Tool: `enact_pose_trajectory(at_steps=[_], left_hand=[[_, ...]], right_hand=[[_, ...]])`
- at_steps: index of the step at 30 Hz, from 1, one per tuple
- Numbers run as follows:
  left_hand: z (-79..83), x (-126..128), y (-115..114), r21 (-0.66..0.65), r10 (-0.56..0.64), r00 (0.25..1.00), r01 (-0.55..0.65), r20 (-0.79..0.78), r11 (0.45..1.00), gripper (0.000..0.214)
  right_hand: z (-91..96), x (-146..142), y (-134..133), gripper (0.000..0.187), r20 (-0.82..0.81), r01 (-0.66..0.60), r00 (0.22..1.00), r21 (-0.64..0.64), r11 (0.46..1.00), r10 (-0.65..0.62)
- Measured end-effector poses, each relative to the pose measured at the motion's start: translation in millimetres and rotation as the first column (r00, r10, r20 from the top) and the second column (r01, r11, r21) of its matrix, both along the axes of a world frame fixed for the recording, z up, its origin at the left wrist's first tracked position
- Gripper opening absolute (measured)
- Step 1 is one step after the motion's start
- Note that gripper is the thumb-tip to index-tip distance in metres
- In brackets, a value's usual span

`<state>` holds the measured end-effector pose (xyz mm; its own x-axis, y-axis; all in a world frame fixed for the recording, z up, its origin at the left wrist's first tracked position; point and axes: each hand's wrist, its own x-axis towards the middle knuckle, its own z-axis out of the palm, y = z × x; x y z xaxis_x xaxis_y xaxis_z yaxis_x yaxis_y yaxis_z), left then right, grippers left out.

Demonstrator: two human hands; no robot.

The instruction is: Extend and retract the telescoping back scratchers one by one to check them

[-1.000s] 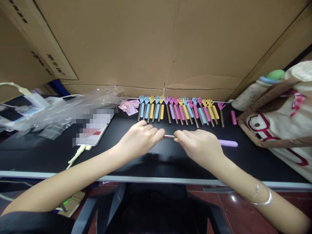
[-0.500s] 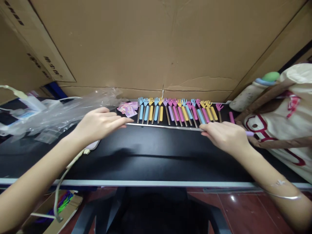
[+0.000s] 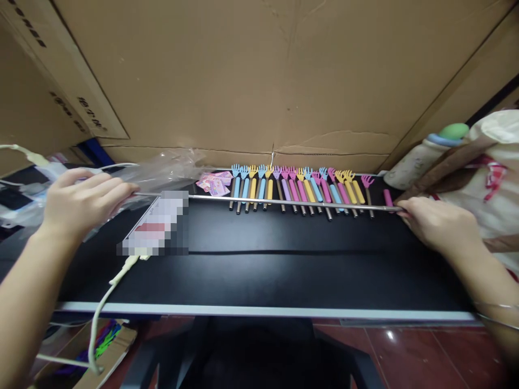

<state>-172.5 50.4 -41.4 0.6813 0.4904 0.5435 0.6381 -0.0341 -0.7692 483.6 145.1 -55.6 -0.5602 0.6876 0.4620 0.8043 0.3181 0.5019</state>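
A long, thin metal rod of a telescopic back scratcher (image 3: pixel 259 200) spans the space above the desk, drawn out nearly level. At its left end my left hand (image 3: pixel 87 200) is closed around it, hiding that end. My right hand (image 3: pixel 441 221) grips the other end, its fingers wrapped round. Behind the rod lies a row of small back scratchers (image 3: pixel 292 188) with claw heads and blue, yellow, pink and purple handles. To the row's right are a pink-headed scratcher (image 3: pixel 367 186) and a loose pink handle (image 3: pixel 387 198).
Pink and purple cards (image 3: pixel 214 183) lie left of the row. A blurred-out phone (image 3: pixel 154 224) with a cable sits near my left hand, beside clear plastic bags (image 3: pixel 166 167). At right stand a bottle (image 3: pixel 421 159) and a cream bag (image 3: pixel 478 194). Cardboard (image 3: pixel 259 75) walls the back.
My hands have moved apart, left hand leftward and right hand rightward. The rod between them is much longer, and the phone is now uncovered.
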Motion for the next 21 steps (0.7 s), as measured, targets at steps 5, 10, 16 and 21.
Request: enact_pose_trajectory(at_steps=[5, 10, 16, 21], left_hand=[[-1.0, -5, -4, -0.185, 0.166, 0.965, -0.128, 0.205, 0.974, 0.022], [-6.1, -15, -4, -0.268, 0.189, 0.938, -0.110, 0.290, 0.957, 0.024], [-7.4, 11, 10, -0.366, 0.150, 0.958, -0.052, 0.244, 0.929, 0.024], [3.0, 92, 20, -0.349, -0.076, 0.985, 0.126, 0.153, 0.929, 0.021]], right_hand=[[3.1, -2, -8, 0.029, -0.027, -0.038, 0.999, -0.041, 0.998, 0.037], [4.8, 9, -8, 0.024, -0.053, 0.042, 0.998, -0.079, 0.996, -0.047], [3.7, -14, -3, 0.025, -0.009, 0.002, 1.000, -0.047, 0.999, -0.003], [-0.8, -100, -25, 0.035, -0.013, -0.213, 0.977, -0.068, 0.975, 0.212]])
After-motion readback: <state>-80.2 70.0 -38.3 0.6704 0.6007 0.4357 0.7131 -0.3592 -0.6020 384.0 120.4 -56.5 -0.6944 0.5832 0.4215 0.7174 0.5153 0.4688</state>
